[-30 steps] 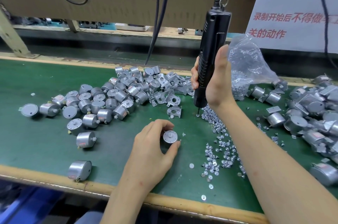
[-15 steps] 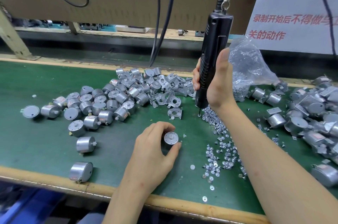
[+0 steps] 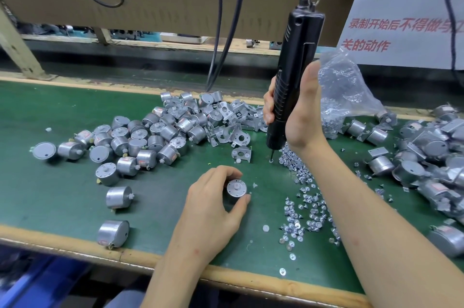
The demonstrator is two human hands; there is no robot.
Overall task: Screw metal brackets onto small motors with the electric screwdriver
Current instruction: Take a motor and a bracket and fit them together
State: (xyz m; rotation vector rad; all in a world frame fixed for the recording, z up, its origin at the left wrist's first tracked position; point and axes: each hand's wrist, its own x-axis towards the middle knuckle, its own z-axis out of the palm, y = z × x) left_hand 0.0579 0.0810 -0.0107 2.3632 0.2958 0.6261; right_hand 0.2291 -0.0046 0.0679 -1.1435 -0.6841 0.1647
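My left hand point(image 3: 213, 209) grips a small silver motor point(image 3: 236, 188) standing shaft-up on the green mat, fingers curled round its sides. My right hand point(image 3: 298, 116) holds the black electric screwdriver point(image 3: 292, 76) upright; its bit tip point(image 3: 271, 159) touches down at the near edge of a strip of loose screws point(image 3: 305, 207). A single metal bracket point(image 3: 241, 154) lies just left of the bit, with more brackets point(image 3: 233, 121) heaped behind it.
Bare motors point(image 3: 140, 139) are piled at the left, with loose ones point(image 3: 113, 233) near the front edge. Motors with brackets point(image 3: 431, 162) are heaped at the right. A clear plastic bag point(image 3: 344, 91) of screws stands behind my right hand. Cables hang above.
Both hands have stayed almost in place. The screwdriver's bit remains down among the screws, and the motor stays in my left hand's grip.
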